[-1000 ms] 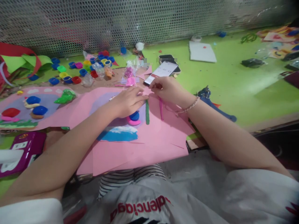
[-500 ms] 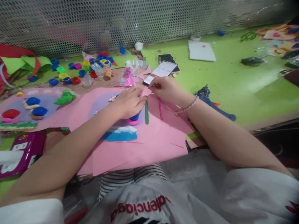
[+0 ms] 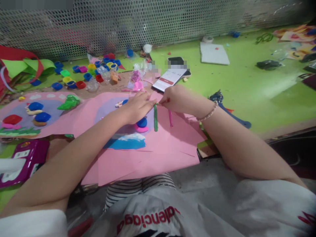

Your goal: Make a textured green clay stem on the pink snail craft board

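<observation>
My left hand (image 3: 138,107) lies with fingers stretched out over the pink paper sheet (image 3: 148,164), partly covering its purple area. Its fingertips reach the top of a dark green clay strip (image 3: 155,120). My right hand (image 3: 176,100) is closed in a pinch beside that top end. Whatever sits between its fingers is too small to make out. From under the right hand a thin pink stick (image 3: 171,119) points toward me. Left of the strip are a blue clay piece (image 3: 142,122) on a pink one and a blue-and-white clay patch (image 3: 125,142).
Beyond my hands lie a phone (image 3: 170,78) and small clay tubs (image 3: 87,76) with plastic wraps. At left are a second clay picture (image 3: 18,112), a green bag (image 3: 69,102) and a purple case (image 3: 32,161). A perforated metal panel (image 3: 158,23) stands behind the table.
My right hand has moved slightly down toward the top of the green strip, uncovering more of the phone. The left hand has shifted a little, showing more of the blue clay.
</observation>
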Demonstrator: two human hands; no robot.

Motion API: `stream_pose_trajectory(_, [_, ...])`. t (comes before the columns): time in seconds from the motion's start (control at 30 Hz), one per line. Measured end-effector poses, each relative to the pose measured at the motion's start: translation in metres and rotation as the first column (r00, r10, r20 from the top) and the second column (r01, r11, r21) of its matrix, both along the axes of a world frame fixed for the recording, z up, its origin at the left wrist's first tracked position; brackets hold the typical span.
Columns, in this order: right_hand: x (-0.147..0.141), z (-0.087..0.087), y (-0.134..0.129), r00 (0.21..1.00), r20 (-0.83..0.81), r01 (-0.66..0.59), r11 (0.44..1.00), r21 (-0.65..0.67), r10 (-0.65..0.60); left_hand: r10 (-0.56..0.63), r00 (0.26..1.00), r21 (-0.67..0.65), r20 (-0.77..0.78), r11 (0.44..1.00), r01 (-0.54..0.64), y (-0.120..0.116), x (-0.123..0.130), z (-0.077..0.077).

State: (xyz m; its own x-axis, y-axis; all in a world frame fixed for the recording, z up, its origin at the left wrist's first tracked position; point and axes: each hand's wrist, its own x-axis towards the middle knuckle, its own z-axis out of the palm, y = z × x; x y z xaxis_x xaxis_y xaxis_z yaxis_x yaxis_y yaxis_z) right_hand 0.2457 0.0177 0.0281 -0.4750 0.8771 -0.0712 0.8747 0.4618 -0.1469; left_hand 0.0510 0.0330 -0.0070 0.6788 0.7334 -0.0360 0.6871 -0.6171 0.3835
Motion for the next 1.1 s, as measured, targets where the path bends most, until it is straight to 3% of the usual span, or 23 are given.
stream_pose_trajectory(0.3, [-0.006, 0.003, -0.010, 0.986, 0.159, -0.056, 0.998, -0.024, 0.059, -0.045, 0.999, 0.045, -0.025, 0.998, 0.046, 0.000, 0.002, 0.003])
stream_pose_trajectory(0.53, [-0.008, -0.001, -0.011, 0.982, 0.154, -0.104, 0.994, -0.027, 0.107, -0.058, 0.998, 0.065, -0.001, 0.996, 0.058, 0.000, 0.003, 0.003])
stream_pose_trajectory(0.7, [-0.009, -0.002, -0.013, 0.993, 0.097, -0.071, 0.997, -0.018, 0.073, -0.048, 0.999, 0.070, 0.013, 0.996, 0.047, -0.002, 0.004, 0.006])
stream_pose_trajectory(0.9, [-0.009, -0.001, -0.011, 0.987, 0.159, -0.029, 0.999, -0.029, 0.033, -0.028, 0.998, 0.069, 0.052, 0.997, 0.024, 0.000, 0.004, 0.004])
stream_pose_trajectory(1.1, [-0.011, 0.002, -0.014, 0.973, 0.216, -0.074, 0.996, -0.043, 0.082, -0.058, 0.998, 0.086, 0.008, 0.995, 0.057, -0.001, 0.003, 0.003])
